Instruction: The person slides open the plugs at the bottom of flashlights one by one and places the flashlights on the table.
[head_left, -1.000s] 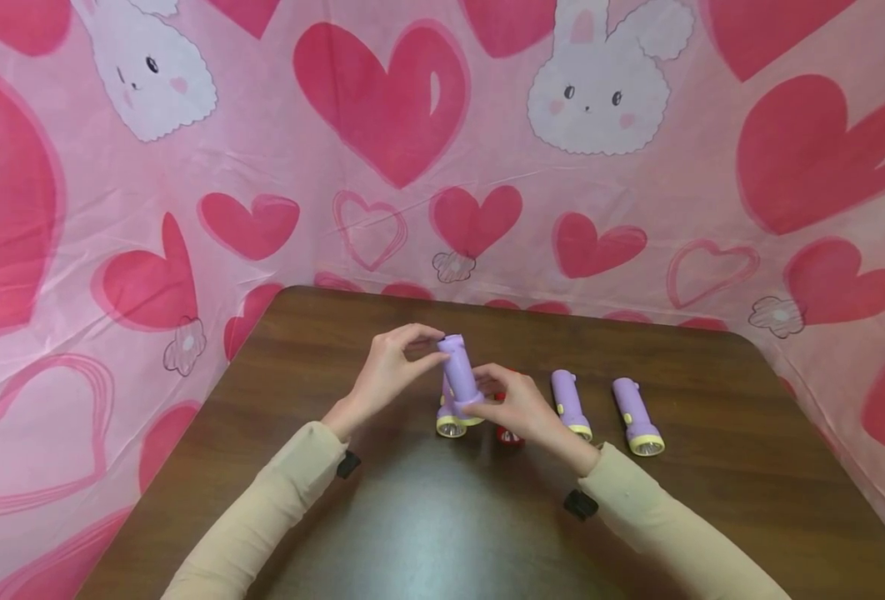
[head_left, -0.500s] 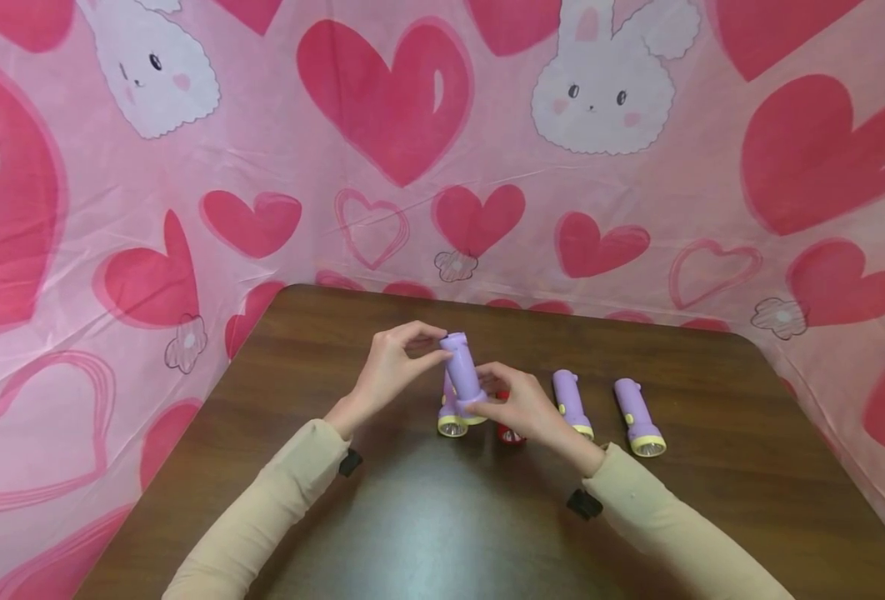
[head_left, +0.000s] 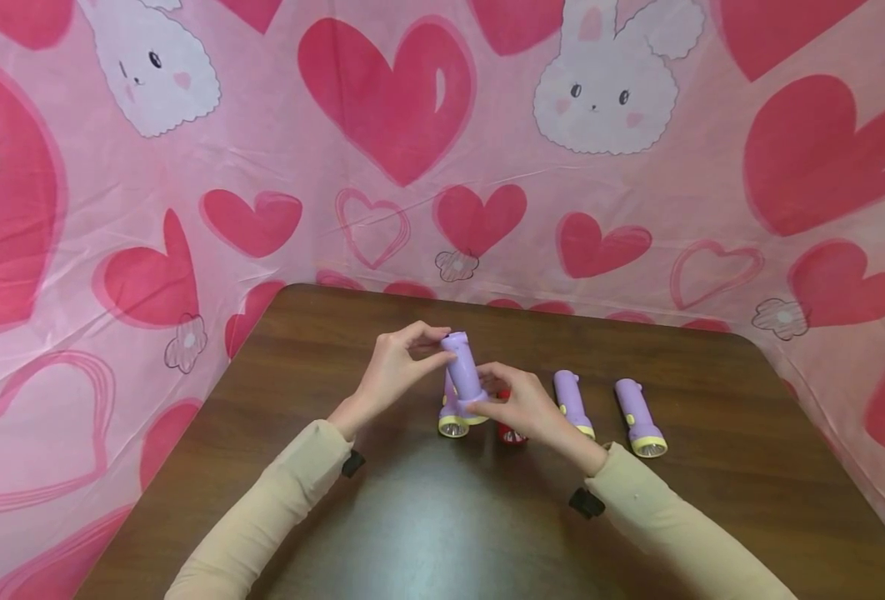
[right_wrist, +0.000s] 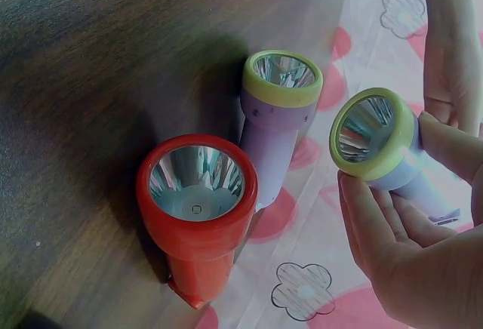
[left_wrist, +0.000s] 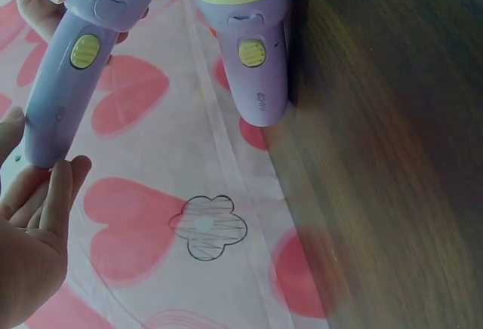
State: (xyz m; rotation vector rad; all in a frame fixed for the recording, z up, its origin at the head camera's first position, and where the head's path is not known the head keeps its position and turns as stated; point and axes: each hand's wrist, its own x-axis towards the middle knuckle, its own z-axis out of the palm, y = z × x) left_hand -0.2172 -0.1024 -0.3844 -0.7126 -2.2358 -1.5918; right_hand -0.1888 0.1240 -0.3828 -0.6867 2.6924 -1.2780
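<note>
Both hands hold one purple flashlight (head_left: pixel 463 367) with a yellow rim, tilted above the table, its lens end lower. My left hand (head_left: pixel 390 367) pinches its tail end between thumb and fingertips. Round the wider lens end curl the thumb and fingers of my right hand (head_left: pixel 525 404). The left wrist view shows the yellow switch (left_wrist: pixel 85 51) on the flashlight's side. Just behind it lies another purple flashlight (head_left: pixel 453 425), partly covered in the head view. A red flashlight (right_wrist: pixel 200 246) lies beside that one, mostly hidden behind my right hand in the head view.
Two more purple flashlights, a nearer one (head_left: pixel 572 400) and a farther one (head_left: pixel 637 412), lie to the right on the brown wooden table (head_left: pixel 427 517). A pink cloth (head_left: pixel 382 225) with hearts and rabbits hangs around the table's back and sides.
Both hands keep their hold on the purple flashlight and stay almost still. The whole head view has shifted very slightly.
</note>
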